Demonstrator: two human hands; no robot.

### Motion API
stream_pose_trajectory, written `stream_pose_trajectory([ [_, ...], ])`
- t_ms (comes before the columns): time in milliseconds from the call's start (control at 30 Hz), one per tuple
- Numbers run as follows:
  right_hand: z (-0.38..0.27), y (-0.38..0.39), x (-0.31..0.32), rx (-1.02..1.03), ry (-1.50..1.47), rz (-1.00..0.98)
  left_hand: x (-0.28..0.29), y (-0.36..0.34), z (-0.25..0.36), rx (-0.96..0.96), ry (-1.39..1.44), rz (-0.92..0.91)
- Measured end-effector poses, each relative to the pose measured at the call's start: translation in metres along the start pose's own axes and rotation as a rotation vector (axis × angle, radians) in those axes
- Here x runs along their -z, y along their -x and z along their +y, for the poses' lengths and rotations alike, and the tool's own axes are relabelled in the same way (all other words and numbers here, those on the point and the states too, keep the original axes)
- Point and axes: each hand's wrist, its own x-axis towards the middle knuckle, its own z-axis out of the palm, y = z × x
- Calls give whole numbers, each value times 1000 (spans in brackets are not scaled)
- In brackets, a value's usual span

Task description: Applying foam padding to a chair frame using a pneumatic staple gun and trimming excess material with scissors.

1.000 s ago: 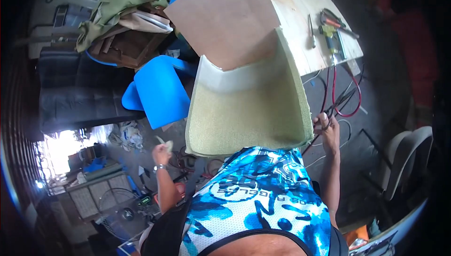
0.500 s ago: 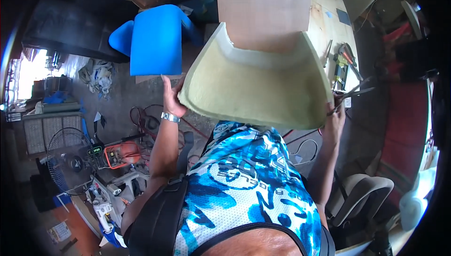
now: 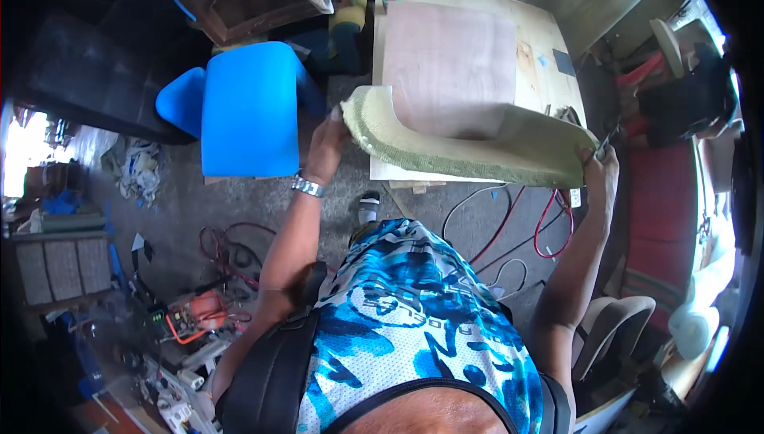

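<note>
I hold a curved, olive-green chair shell (image 3: 477, 155) in front of me, tilted so that its rough near edge faces me. My left hand (image 3: 325, 149) is closed on the shell's left end; its fingertips are partly hidden behind it. At the opposite end, my right hand (image 3: 600, 178) grips the edge and also keeps hold of a pair of scissors (image 3: 608, 141), whose blades point up and away. Beyond the shell a thin plywood sheet (image 3: 454, 60) lies on a pale wooden worktable (image 3: 549, 28), partly covered by the shell.
A bright blue padded seat (image 3: 248, 108) stands left of the table. Red hoses (image 3: 553, 231) and cables lie on the floor beneath. An orange machine (image 3: 208, 311) is at lower left. A grey chair part (image 3: 613, 326) stands at lower right, near a red panel (image 3: 660, 235).
The shell has moved away from me and tipped, so its hollow inside shows less and its edge more. Both hands went forward with it, spreading slightly apart. More of the table shows.
</note>
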Motion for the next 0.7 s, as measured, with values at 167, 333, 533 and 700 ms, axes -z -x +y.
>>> stream_pose_trajectory([
  [167, 41, -7, 47, -110, -134, 64, -57, -53, 6, -357, 168, -244],
  [333, 64, -33, 81, -229, -216, 98, -118, -107, 28, -375, 193, -454],
  [533, 93, -58, 100, -291, -294, 67, -156, -138, 51, -318, 147, -370],
  [700, 94, -67, 103, -297, -374, 73, -190, -153, 89, -428, -57, -248],
])
